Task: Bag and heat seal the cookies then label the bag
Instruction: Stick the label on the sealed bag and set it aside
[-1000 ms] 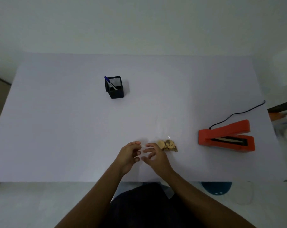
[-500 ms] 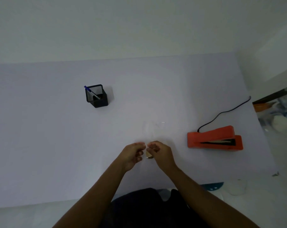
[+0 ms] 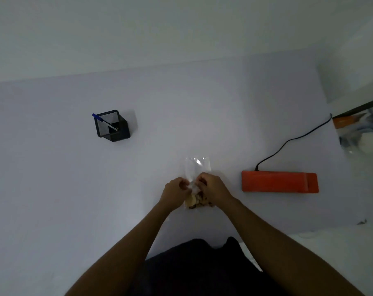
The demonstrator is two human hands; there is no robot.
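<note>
Both hands meet near the middle of the white table [image 3: 74, 189], the left hand [image 3: 175, 191] and the right hand [image 3: 213, 189] each curled with fingertips pinching the clear plastic bag [image 3: 197, 167] at its middle. The cookies [image 3: 195, 202] sit in the bag's near end, just below the hands, while the empty far end lies flat on the table pointing away from the person. An orange heat sealer [image 3: 279, 181] with a black cord [image 3: 292, 139] lies to the right, well apart, and a black pen holder [image 3: 112, 127] with a blue pen [image 3: 102, 120] stands far to the left.
</note>
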